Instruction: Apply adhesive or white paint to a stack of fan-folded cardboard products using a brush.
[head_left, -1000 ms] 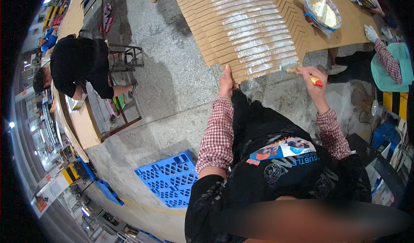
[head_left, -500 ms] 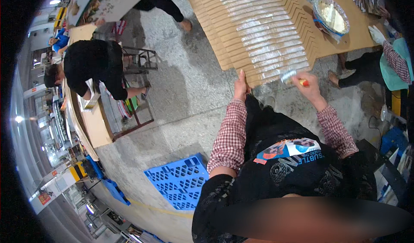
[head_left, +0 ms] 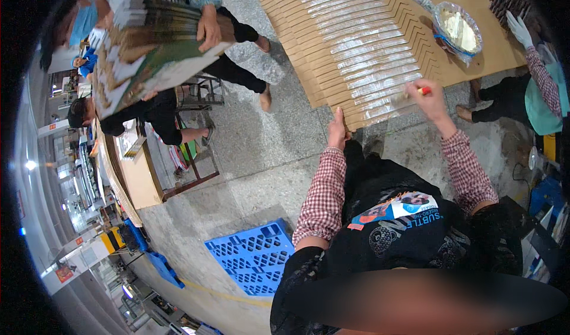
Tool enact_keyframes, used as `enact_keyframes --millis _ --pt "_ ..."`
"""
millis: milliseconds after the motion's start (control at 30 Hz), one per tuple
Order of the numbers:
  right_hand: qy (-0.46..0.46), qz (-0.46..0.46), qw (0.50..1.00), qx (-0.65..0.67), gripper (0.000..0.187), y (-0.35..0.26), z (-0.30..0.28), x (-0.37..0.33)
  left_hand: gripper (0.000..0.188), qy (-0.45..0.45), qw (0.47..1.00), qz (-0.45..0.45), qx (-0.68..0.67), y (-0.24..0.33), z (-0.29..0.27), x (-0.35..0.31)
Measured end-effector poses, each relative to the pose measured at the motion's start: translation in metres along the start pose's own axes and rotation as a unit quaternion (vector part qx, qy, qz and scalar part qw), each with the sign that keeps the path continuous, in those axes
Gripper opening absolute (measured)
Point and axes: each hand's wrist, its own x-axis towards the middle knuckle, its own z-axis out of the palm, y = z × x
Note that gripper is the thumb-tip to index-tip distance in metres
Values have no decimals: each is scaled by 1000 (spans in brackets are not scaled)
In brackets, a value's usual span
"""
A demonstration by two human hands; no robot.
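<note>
Brown cardboard sheets point(head_left: 304, 62) lie fanned out in overlapping rows on the table, with a band of shiny wet white paste point(head_left: 371, 56) across their exposed strips. My left hand point(head_left: 338, 132) grips the near left corner of the nearest sheet, thumb on top and fingers curled beneath. In my right hand point(head_left: 431, 103) is a brush point(head_left: 404, 97) with a red-ended handle. Its blurred bristles are at the near right part of the pasted band. Beyond it stands a plastic-lined bowl point(head_left: 457, 31) of thick white paste.
At upper left a person point(head_left: 205, 14) carries large printed sheets point(head_left: 148, 56); another bends over a bench point(head_left: 139, 177). A gloved co-worker point(head_left: 534, 68) stands at the table's right. A blue plastic pallet point(head_left: 252, 258) lies on the floor to my left.
My right hand and the brush have moved slightly farther from me over the sheets. My left hand keeps its hold. The person with the printed sheets has come further into view at upper left.
</note>
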Motion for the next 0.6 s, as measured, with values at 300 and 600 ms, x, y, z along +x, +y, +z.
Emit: enact_keyframes --millis 300,600 --pt "89 -55 994 36 28 25 -2 46 57 73 996 56 15 -17 9 -5" --pt "235 -147 949 151 16 -2 -1 138 51 53 998 20 -17 -5 15 -12"
